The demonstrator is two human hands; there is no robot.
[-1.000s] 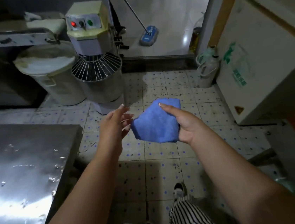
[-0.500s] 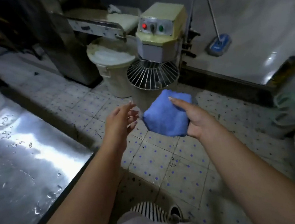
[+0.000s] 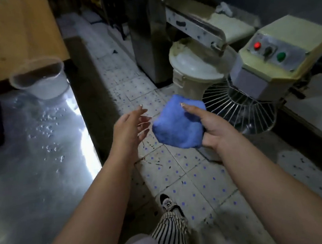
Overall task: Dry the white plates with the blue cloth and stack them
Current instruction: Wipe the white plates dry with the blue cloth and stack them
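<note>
I see the blue cloth [image 3: 178,125] bunched into a soft, rounded lump, with a fuzzy surface like microfibre and no clear folds. It is held in the air above the tiled floor [image 3: 182,171], about level with the two hands and between them. The right hand [image 3: 209,125] holds it from the right side: the thumb lies across the top of the cloth and the other fingers curl under it, mostly hidden by the fabric. The left hand [image 3: 129,128] is just beside the cloth on its left, with fingers [image 3: 143,123] stretched and a little spread, holding nothing. I cannot tell if the fingertips touch the cloth or stop just short of it.

On the left stands a steel bench [image 3: 32,166], wet, with many water drops and a strong glare near its edge. At the far end of the bench is a clear plastic container [image 3: 40,79], blurred, and behind it a wooden board [image 3: 9,32]. I do not see any white plates in this view.

To the right of the cloth stands a dough mixer [image 3: 281,56] with a red and a green button and a wire guard [image 3: 241,110] over its bowl. Beside it is a pale lidded bucket [image 3: 194,72]. Below, a striped trouser leg [image 3: 171,231] and a shoe [image 3: 166,201] stand on the floor.
</note>
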